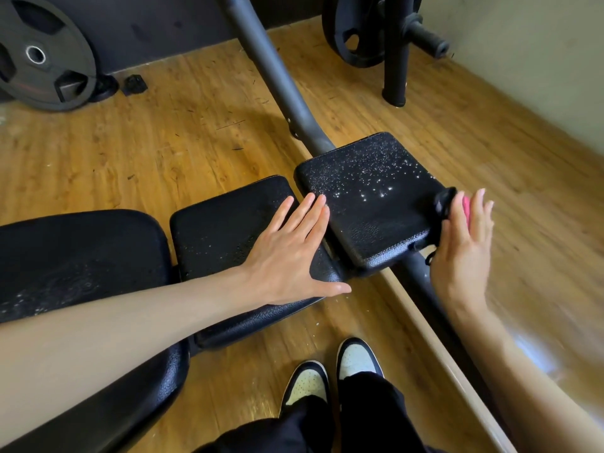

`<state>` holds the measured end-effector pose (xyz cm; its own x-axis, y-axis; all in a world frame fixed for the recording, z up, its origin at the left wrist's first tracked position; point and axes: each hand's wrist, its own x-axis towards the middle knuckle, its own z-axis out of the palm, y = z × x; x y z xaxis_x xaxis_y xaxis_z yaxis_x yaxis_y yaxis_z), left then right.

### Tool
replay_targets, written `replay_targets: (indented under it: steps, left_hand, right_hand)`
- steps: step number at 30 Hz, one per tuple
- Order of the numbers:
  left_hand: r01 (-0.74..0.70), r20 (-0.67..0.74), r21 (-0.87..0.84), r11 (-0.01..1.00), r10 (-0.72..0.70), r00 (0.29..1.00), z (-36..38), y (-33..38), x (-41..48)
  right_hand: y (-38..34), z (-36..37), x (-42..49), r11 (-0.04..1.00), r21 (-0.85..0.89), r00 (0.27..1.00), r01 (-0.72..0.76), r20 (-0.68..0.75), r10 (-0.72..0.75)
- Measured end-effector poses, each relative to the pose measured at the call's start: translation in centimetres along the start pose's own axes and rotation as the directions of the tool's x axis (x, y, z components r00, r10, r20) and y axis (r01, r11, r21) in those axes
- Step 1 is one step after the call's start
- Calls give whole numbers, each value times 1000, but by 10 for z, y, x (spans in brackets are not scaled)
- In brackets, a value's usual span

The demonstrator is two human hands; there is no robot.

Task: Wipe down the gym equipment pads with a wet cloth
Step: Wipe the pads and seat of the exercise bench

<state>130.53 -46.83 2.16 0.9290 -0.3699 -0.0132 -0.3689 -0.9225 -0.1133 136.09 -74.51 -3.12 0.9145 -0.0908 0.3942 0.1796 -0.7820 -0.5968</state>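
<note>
On the middle pad (222,230) the left hand (287,253) lies flat, fingers straight & apart, gripping nothing. At the right edge of the far pad (366,191), speckled w/ water drops, the right hand (464,253) presses the cloth (443,204), black w/ a pink part, against the pad's side; fingers straight, thumb hidden. The cloth is bunched & blurred, so I cannot tell its long axis. Red marks on the weight plate (39,53) are not readable.
</note>
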Motion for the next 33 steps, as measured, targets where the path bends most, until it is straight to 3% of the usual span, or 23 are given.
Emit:
replay_targets:
  steps: [3,9,10,12,14,16,18,21,23,25,27,29,31,33]
  left_hand:
    - [-7,-4,2,1000,7,1000,0,0,-1]
    - [-37,0,29,999,37,999,-1,0,-1]
    - [-42,6,34,999,41,999,-2,-1,0]
    - [-50,37,34,998,49,998,-4,1,1]
    - [-42,53,31,999,40,998,-5,1,1]
    - [-43,74,27,999,41,996,-7,2,2]
    - [-42,76,29,999,40,996,-7,2,2]
    - [-46,67,25,999,44,997,-7,3,3]
    - [-45,62,16,999,44,997,-7,2,2]
    - [-39,69,13,999,38,997,-7,2,2]
    - [-35,72,16,999,33,997,-6,2,2]
    - [-33,79,21,999,31,996,-6,1,1]
    - [-32,70,25,999,31,997,-6,1,2]
    - [-37,67,20,999,36,997,-7,1,2]
  right_hand:
    - [-29,15,-4,979,165,991,-116,-48,126]
    - [-78,47,-77,968,183,985,169,-73,-158]
    - [-71,48,-70,970,190,987,152,-90,-137]
    - [-65,46,-47,947,317,982,-58,-155,112]
    - [-64,42,-16,813,513,899,-276,-162,408]
    - [-65,42,0,720,593,823,-361,-162,545]
    - [-77,45,-15,732,597,839,-329,-171,516]
    - [-102,53,-75,809,560,955,-179,-99,280]
    - [-95,55,-80,838,533,981,-113,-76,181]
    - [-78,51,-48,810,541,939,-224,-102,328]
    - [-62,41,-6,652,643,814,-403,-75,577]
    - [-59,35,9,558,674,727,-483,-46,685]
    - [-73,33,-10,678,604,815,-420,-77,574]
    - [-89,41,-49,857,456,947,-242,-83,312]
